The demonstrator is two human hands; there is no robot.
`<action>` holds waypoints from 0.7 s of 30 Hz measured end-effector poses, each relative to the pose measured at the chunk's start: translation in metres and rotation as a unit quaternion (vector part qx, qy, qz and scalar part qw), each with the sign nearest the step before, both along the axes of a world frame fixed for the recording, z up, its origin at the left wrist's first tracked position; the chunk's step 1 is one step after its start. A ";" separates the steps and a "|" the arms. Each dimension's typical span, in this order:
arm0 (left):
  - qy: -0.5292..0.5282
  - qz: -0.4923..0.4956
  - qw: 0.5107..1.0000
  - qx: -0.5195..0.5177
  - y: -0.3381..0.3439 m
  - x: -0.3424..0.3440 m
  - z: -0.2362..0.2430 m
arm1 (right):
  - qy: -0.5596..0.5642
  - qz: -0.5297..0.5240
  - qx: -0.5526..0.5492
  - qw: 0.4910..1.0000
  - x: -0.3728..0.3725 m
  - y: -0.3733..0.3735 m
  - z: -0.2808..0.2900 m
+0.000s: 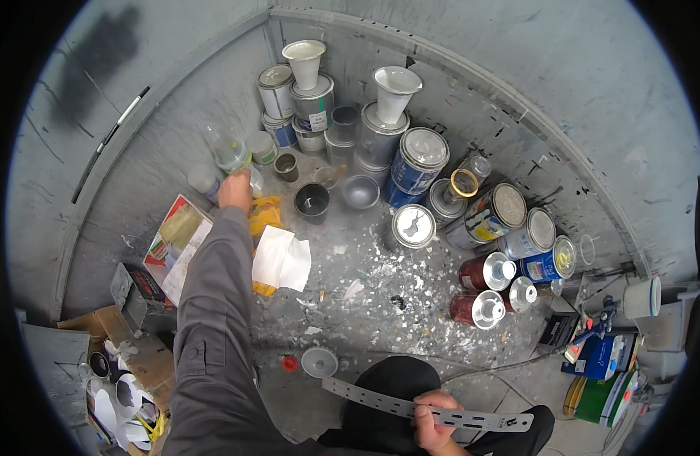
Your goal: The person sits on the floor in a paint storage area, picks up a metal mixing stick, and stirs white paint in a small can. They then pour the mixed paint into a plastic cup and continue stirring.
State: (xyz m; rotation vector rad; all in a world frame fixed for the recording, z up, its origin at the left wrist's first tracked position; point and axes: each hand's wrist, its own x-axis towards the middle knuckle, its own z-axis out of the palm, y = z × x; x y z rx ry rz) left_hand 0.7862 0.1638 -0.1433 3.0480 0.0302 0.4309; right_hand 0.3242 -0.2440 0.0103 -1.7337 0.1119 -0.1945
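My left hand (236,190) reaches to the back left of the worktop with its fingers curled. It touches or nearly touches a clear plastic container (231,154) with a greenish tint; whatever the fingers grip is hidden behind the hand. Close by on the right are a small grey cup (286,167) and a lidded pale tub (262,147). Low over my lap, my right hand (433,422) is wrapped round a flat grey slotted paint stirring stick (365,397). The stick lies roughly level, sloping slightly down to the right.
Paint cans (424,150) and red tins (483,308) line the back and right. A dark cup (312,202) stands mid-worktop near folded white paper (281,258). A cardboard box of waste (129,380) sits lower left; a spray gun (593,327) hangs right.
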 end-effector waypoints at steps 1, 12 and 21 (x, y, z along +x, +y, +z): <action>-0.015 -0.011 1.000 0.006 -0.001 -0.002 0.002 | 0.000 0.004 0.000 1.000 -0.001 -0.001 0.000; -0.116 0.003 0.946 -0.303 -0.017 -0.039 0.085 | -0.008 0.000 0.050 0.999 0.008 -0.001 0.006; 0.307 -0.211 0.696 -0.614 -0.170 -0.287 0.231 | 0.088 -0.047 0.344 0.934 0.057 0.022 0.038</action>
